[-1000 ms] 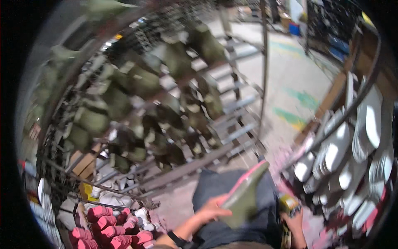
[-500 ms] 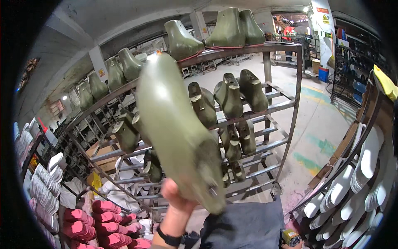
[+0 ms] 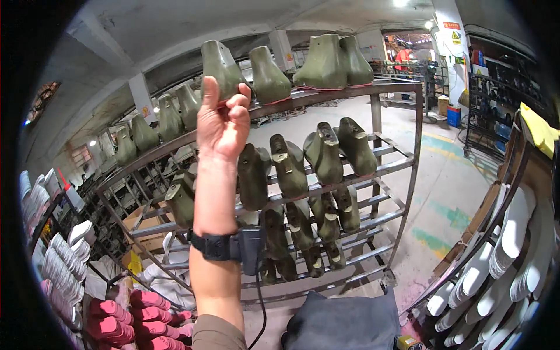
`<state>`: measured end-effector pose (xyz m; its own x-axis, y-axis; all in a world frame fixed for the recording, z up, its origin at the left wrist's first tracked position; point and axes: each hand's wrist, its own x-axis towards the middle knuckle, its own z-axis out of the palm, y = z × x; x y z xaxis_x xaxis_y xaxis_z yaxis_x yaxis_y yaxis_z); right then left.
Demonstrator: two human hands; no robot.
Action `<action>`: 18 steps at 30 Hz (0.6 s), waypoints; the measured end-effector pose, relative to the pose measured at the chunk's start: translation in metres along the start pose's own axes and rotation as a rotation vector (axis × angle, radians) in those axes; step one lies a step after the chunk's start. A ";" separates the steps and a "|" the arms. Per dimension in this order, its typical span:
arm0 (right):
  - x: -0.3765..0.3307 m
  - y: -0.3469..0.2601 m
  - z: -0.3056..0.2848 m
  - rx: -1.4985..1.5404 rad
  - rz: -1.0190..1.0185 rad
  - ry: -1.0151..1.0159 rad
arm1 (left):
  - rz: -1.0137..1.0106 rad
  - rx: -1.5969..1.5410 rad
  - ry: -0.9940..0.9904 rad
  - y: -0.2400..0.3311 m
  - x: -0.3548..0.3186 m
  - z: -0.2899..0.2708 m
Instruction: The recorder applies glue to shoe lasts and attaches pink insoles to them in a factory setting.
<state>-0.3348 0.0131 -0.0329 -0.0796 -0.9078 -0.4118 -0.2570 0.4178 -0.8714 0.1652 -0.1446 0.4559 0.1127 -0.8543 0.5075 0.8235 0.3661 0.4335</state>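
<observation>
My left hand (image 3: 224,125) is raised at the top rail of a metal rack, palm toward me. Its thumb stands up and its fingers are loosely curled, spread apart with nothing between them. Right behind the fingertips, an olive-green shoe last (image 3: 217,64) rests on the rail; whether they touch it I cannot tell. Beside it stands another green shoe last (image 3: 269,76), and further right a larger pair (image 3: 321,61). A black wrist strap with a grey box (image 3: 251,251) and a cable is on my left forearm. My right hand does not show.
The metal rack (image 3: 402,88) carries several more shoe lasts on lower bars. Pink insole-shaped stacks (image 3: 108,326) lie at the lower left. White sole-shaped pieces (image 3: 507,233) hang on a stand at right. Dark cloth (image 3: 344,321) is below; a yellow object (image 3: 407,342) shows at the bottom edge.
The shoe last my left hand held up close now stands on the rack's top rail. My left hand has reached up and forward and loosened. My right fingers left view at the bottom.
</observation>
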 end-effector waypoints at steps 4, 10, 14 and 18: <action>0.005 0.012 0.001 -0.045 -0.087 0.002 | -0.030 0.432 0.168 -0.019 -0.008 -0.010; 0.005 -0.009 0.001 0.111 -0.017 0.003 | 0.543 1.239 0.281 -0.007 -0.037 -0.025; 0.011 0.001 -0.001 0.152 0.013 -0.020 | 1.291 1.712 0.422 0.040 -0.009 -0.023; 0.023 0.017 0.002 0.211 0.100 -0.018 | 1.169 2.200 0.940 0.056 0.030 -0.017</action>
<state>-0.3392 -0.0007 -0.0580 -0.0768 -0.8612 -0.5024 -0.0416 0.5062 -0.8614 0.2240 -0.1564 0.4829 0.3746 0.1256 0.9186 -0.8724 -0.2877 0.3951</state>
